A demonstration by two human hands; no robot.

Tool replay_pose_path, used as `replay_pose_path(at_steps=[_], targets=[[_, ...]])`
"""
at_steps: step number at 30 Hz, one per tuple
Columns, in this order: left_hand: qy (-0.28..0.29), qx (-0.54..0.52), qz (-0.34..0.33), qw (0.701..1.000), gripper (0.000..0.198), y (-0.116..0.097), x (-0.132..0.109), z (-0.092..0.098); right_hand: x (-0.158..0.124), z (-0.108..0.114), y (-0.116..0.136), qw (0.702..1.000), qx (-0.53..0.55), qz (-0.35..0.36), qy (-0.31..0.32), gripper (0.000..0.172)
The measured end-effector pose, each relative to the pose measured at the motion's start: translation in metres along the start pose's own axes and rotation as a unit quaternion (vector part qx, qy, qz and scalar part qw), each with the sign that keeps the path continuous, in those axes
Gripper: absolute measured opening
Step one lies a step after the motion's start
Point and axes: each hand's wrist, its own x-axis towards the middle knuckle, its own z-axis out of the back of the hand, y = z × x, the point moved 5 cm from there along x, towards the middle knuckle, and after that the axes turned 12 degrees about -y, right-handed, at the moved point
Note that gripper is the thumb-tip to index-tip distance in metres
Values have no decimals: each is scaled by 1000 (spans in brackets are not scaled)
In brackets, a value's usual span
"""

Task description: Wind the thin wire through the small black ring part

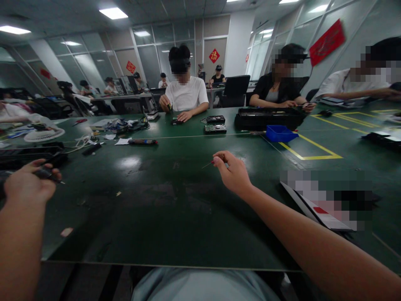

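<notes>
My right hand [233, 169] is raised over the middle of the green table [163, 225], its fingers closed on a small screwdriver [207, 165] with a red part and a thin shaft that points left. At the far left my left hand [29, 182] is wrapped round a dark tool [46, 173] with a short metal tip pointing right. The two hands are far apart. Parts of the dark tool are hidden by the fingers and look blurred.
Across the table a person [186, 92] handles small dark parts. Hard drives [215, 128], a blue tray [281, 133] and a long black casing [271, 118] lie towards the back. A brown-black tool [143, 142] and cables [125, 124] are back left; a blurred-out device [326, 202] is right.
</notes>
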Motion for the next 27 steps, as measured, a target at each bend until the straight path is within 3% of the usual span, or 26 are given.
replay_pose_path(at_steps=[2,4,8,13,18,21,24,27], targets=[[30,-58,27,998,17,2,-13,-24,0,0,0,1000,4,0,0,21],[98,-105,43,989,24,-1,-37,-56,0,1,-1,1000,6,0,-3,21],[244,-125,87,958,26,-1,-106,-120,0,2,-2,1000,9,3,-4,21],[386,-91,82,915,29,4,-196,-177,0,3,0,1000,6,1,-2,22],[500,-74,43,861,33,8,-275,-201,1,5,1,1000,5,5,-16,21],[544,-68,40,835,33,18,-307,-206,2,6,0,1000,0,4,-26,21],[549,-54,18,834,33,35,-314,-210,3,7,-2,999,-3,-9,-36,22],[556,8,-72,828,37,52,-304,-215,4,6,-4,999,-11,-24,-35,24]])
